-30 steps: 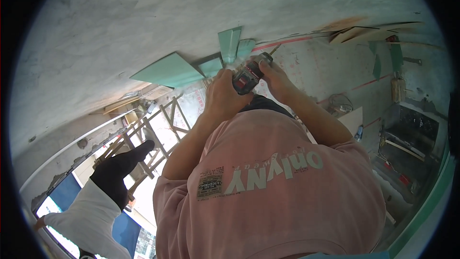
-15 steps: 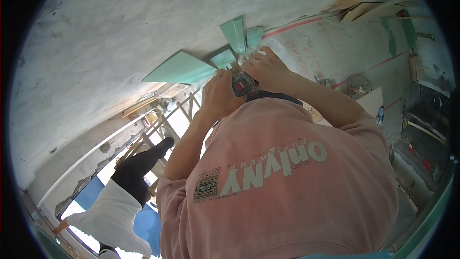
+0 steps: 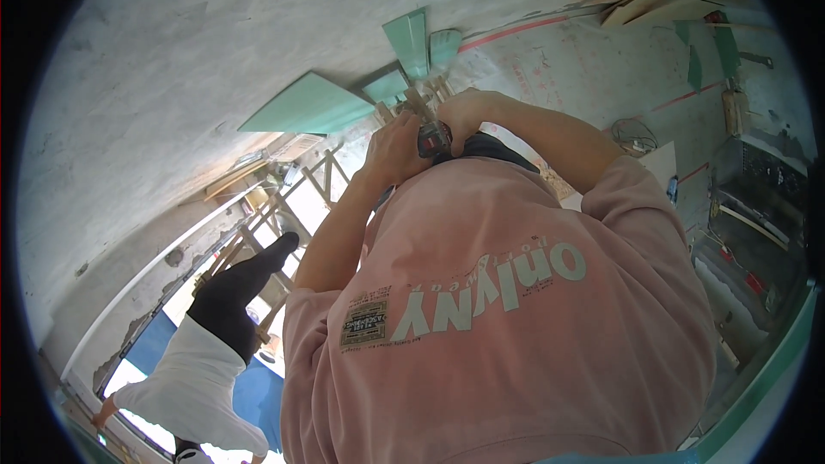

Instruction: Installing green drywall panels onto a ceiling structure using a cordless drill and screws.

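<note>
Both my hands are close together in front of my waist. Between them sits a dark, boxy power tool [image 3: 433, 139] with a red patch; its exact kind cannot be made out. My right hand [image 3: 465, 113] is closed against the tool's right side, fingers curled out of sight. My left hand [image 3: 397, 146] lies along its left side, fingers bent beside some wooden strips [image 3: 418, 103]; what it grips is partly hidden. Just beyond are green boards: a wide one [image 3: 309, 106], a narrow upright one [image 3: 407, 41] and a small one [image 3: 444, 47].
At the lower left another person in a white shirt [image 3: 185, 387] and dark trousers stands by a wooden frame [image 3: 322, 174]. A coiled cable [image 3: 634, 136] lies to the right. Board offcuts [image 3: 657, 9] are at the far right, and a dark perforated case [image 3: 769, 180] stands below them.
My right hand has drawn in, from raised with fingers apart to closed against the tool. Wooden strips show more clearly past my hands. The view has shifted slightly.
</note>
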Available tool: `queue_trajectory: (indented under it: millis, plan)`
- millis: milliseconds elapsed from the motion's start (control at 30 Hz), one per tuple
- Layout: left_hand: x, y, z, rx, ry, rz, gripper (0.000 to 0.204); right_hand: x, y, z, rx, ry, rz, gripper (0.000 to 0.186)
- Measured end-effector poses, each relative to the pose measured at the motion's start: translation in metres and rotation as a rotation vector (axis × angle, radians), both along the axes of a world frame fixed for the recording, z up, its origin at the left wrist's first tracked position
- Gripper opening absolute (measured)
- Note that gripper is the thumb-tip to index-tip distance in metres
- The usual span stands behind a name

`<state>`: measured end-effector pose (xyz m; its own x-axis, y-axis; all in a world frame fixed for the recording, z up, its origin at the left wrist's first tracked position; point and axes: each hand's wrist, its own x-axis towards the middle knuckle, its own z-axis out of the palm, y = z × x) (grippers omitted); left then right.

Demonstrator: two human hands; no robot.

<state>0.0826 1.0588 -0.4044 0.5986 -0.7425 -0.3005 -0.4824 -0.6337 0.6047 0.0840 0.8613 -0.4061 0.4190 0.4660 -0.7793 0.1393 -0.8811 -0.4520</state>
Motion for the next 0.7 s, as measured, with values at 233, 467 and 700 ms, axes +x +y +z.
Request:
queue_trajectory:
  millis: [233, 467, 700]
  plan:
    - [0.009, -0.006, -0.018, 0.004, -0.001, -0.055, 0.043, -0.008, -0.004, -0.015, -0.088, -0.118, -0.089, 0.035]
    - [0.013, -0.014, -0.030, -0.039, -0.019, -0.036, 0.050, -0.023, -0.010, -0.026, -0.114, -0.246, -0.159, 0.037]
    - [0.012, -0.010, -0.029, -0.004, 0.012, 0.039, 0.051, -0.036, -0.008, -0.044, -0.087, -0.785, -0.120, 0.036]
